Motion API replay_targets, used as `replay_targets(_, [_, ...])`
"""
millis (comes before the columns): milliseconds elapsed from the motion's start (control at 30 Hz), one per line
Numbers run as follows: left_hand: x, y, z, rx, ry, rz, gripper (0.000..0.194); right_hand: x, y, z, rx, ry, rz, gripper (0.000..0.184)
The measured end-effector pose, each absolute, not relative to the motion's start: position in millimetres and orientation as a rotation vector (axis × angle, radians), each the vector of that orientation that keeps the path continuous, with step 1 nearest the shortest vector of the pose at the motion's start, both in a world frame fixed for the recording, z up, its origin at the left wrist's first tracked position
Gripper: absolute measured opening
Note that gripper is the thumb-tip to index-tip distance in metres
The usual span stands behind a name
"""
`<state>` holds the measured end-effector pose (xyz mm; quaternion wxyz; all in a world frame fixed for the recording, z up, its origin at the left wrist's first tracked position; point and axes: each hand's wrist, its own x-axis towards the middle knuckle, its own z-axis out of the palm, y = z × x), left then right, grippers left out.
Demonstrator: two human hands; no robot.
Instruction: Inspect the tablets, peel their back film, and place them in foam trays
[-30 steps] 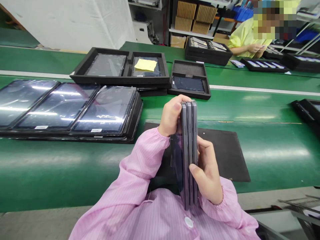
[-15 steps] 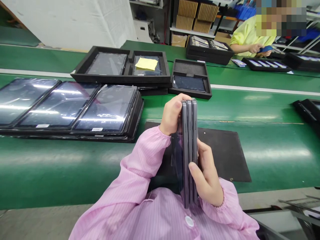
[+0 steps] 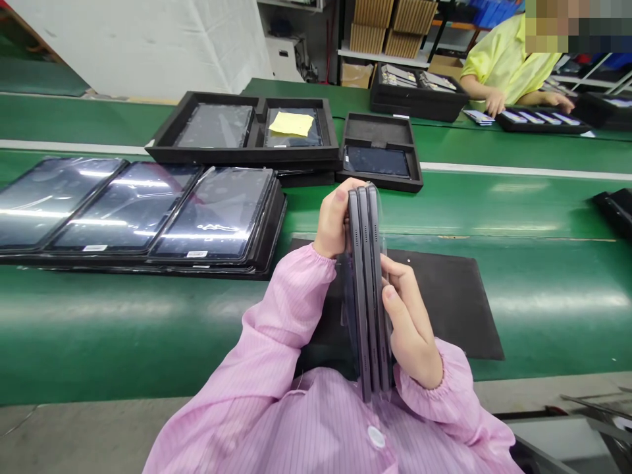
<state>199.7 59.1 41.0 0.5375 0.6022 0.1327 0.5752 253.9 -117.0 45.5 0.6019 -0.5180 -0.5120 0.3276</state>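
Note:
Three grey tablets (image 3: pixel 366 289) stand on edge in a stack above the black mat, their narrow sides with speaker holes facing me. My left hand (image 3: pixel 332 220) is closed around their far upper end, fingers partly hidden behind them. Along the stack's right face a thin clear film (image 3: pixel 384 227) stands slightly away from the outer tablet. My right hand (image 3: pixel 412 322) is beside that face, thumb and forefinger closed on the film's edge, as far as the blur lets me tell.
A black mat (image 3: pixel 451 303) lies on the green bench (image 3: pixel 553 289). Stacked trays of screen-up tablets (image 3: pixel 178 217) stand at left. Behind are a black foam tray (image 3: pixel 241 156) with a yellow note (image 3: pixel 291 124) and a smaller tray (image 3: pixel 380 183). A co-worker in yellow (image 3: pixel 508 66) handles cards at back right.
My right thumb has moved off the tablets' edges to the right, and clear film now shows beside the stack. The stack has shifted slightly left. The co-worker's hands have lowered to the bench.

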Motion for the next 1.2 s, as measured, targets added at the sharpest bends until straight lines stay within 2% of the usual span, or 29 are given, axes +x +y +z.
replay_targets(300, [198, 58, 41, 1.444, 0.349, 1.356, 0.067, 258, -120, 47, -1.224, -1.221, 0.774, 0.036])
replay_targets(400, [197, 59, 40, 1.43, 0.347, 1.337, 0.067, 280, -112, 40, -1.224, -1.287, 0.811, 0.031])
replay_targets(500, [195, 61, 40, 1.421, 0.368, 1.299, 0.067, 314, -94, 28, -1.478, -1.371, 0.753, 0.031])
replay_targets(600, [193, 62, 42, 1.408, 0.399, 1.304, 0.069, 349, -66, 22, -1.77, -1.467, 0.489, 0.031])
replay_targets(833, [185, 60, 43, 1.377, 0.42, 1.307, 0.069, 369, 47, 32, -1.801, -1.678, 0.275, 0.026])
replay_targets(1000, [182, 66, 35, 1.322, 0.419, 1.344, 0.069, 329, 166, 51, -1.716, -1.879, 0.116, 0.019])
replay_targets(1200, [181, 74, 28, 1.268, 0.401, 1.364, 0.069, 274, 265, 64, -1.647, -2.09, 0.007, 0.027])
